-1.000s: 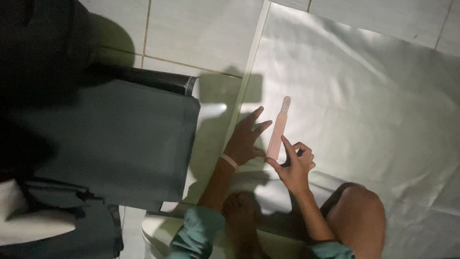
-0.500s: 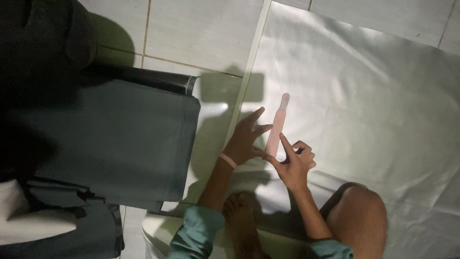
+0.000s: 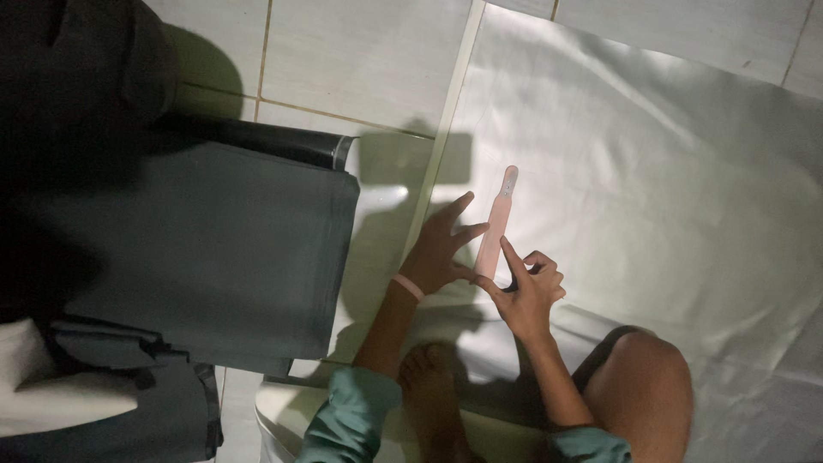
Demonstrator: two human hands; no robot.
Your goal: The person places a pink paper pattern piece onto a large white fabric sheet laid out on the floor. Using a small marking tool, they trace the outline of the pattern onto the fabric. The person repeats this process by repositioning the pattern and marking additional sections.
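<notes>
A narrow pink ruler (image 3: 498,216) lies on a large white sheet (image 3: 651,171) spread over the tiled floor. My left hand (image 3: 441,247) rests flat with fingers spread, pressing against the ruler's left side near its lower part. My right hand (image 3: 527,290) sits just right of the ruler's lower end, index finger stretched up along its edge and the other fingers curled around a small dark thing I cannot make out. A pink band circles my left wrist.
A folded dark green cloth (image 3: 214,257) lies to the left, with a dark roll (image 3: 257,137) along its top edge. My bare foot (image 3: 429,386) and knee (image 3: 643,386) rest on the sheet's lower part. White tiles (image 3: 343,60) show beyond.
The ruler and both hands have shifted very slightly; the ruler's upper end now sits a little lower and more upright. Otherwise nothing has changed.
</notes>
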